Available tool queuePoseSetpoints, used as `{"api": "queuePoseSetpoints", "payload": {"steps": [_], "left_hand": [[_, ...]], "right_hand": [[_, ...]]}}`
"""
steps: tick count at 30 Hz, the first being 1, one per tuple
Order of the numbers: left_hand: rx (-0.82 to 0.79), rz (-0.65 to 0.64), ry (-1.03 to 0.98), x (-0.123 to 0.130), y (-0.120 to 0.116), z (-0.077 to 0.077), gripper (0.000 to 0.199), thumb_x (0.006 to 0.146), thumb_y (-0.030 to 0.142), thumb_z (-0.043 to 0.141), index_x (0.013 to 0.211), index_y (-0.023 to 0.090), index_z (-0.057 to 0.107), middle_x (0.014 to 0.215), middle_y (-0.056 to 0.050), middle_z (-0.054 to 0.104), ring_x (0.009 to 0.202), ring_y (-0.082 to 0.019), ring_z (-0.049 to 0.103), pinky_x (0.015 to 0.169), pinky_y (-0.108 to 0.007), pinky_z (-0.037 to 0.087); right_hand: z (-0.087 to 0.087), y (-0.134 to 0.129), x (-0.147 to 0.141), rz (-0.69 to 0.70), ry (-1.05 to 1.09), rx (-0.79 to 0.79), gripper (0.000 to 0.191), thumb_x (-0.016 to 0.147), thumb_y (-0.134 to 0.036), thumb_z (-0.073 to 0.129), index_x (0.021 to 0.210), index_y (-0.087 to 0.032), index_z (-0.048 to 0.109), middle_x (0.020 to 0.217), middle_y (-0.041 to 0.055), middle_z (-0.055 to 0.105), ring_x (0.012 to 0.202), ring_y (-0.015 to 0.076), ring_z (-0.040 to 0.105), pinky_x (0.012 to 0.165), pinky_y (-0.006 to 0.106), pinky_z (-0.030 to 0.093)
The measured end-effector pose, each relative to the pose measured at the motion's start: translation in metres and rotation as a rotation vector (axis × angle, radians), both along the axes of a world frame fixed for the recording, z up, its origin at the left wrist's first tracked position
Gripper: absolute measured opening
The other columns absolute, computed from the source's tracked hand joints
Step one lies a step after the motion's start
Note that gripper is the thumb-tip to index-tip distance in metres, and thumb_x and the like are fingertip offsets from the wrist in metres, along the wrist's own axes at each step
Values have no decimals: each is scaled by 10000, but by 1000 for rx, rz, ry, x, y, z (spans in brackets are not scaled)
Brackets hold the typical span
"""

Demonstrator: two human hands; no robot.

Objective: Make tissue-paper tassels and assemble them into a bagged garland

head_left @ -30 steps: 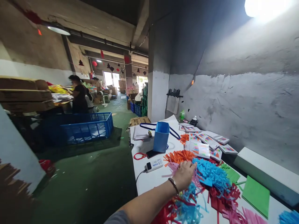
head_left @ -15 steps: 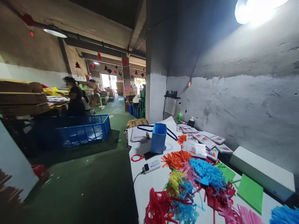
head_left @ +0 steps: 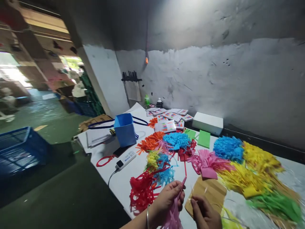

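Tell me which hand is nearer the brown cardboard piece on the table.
Right. The right hand overlaps the brown cardboard piece at its near edge; the left hand sits further left, pinching pink fringed paper.

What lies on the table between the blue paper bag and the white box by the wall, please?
In the head view, between the blue paper bag and the white box lie striped printed cards and an orange fringe piece.

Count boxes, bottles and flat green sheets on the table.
Boxes: 2 (blue box, white box)
Bottles: 2 (green bottle, dark bottle)
Green sheets: 2 (large sheet, small sheet)
Total: 6
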State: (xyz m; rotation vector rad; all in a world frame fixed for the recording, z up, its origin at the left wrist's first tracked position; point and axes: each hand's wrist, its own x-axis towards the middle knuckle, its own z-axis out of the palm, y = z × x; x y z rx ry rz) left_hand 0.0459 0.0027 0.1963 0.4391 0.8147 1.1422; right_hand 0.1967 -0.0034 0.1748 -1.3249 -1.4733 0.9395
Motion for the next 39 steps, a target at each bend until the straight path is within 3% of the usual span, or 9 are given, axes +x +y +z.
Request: {"api": "queuePoseSetpoints", "payload": {"steps": [6,13,19,24,28,32,35,39], "left_hand": [[-25,-82,-76,3,-7,2,367,722,404,774,771,165,500,554,54,555,380,-21,406,429,-158,264],[-41,-98,-86,3,-6,-7,382,717,423,771,790,184,481,561,66,539,399,-27,389,442,-161,243],[123,-176,248,0,-7,-10,392,732,492,728,763,153,534,555,46,532,435,-41,354,440,-181,197],[260,-238,437,0,-10,-10,397,766,529,673,756,147,566,615,10,569,525,-84,443,505,-204,276],[381,-221,580,2,-15,-16,344,847,491,587,792,152,608,687,-29,628,632,-138,557,599,-232,379],[472,-240,747,2,-23,-31,258,916,378,495,875,170,644,765,-43,669,703,-163,619,678,-251,439],[551,-267,979,2,-28,-46,226,915,319,484,908,193,672,845,-61,694,798,-186,627,737,-258,436],[553,-289,1160,3,-29,-71,228,906,333,485,935,217,678,839,-63,695,775,-198,610,684,-254,415]], "right_hand": [[17,-1,-5,122,35,95,334,858,-484,551,782,-192,694,553,-13,573,464,106,499,453,192,378],[20,1,0,232,-30,101,286,899,-405,519,797,-192,680,628,4,637,537,110,549,520,184,395],[19,5,7,297,129,-194,357,855,-493,569,775,-152,642,513,-29,529,437,80,445,415,178,323],[9,6,4,299,379,-359,541,802,-566,615,1123,-141,523,516,-75,514,361,68,408,352,170,301],[-3,5,2,328,436,-465,587,747,-612,649,1052,-123,538,543,-45,551,374,94,488,350,183,338],[-24,2,6,321,383,-463,531,757,-616,634,983,-140,568,577,-20,584,416,109,524,379,197,366],[-41,-1,8,269,198,-372,484,745,-634,625,801,-154,619,563,-3,580,476,130,541,417,212,385],[-58,0,12,40,52,-166,482,686,-658,660,752,-181,656,805,67,679,758,213,634,607,269,501]]}}
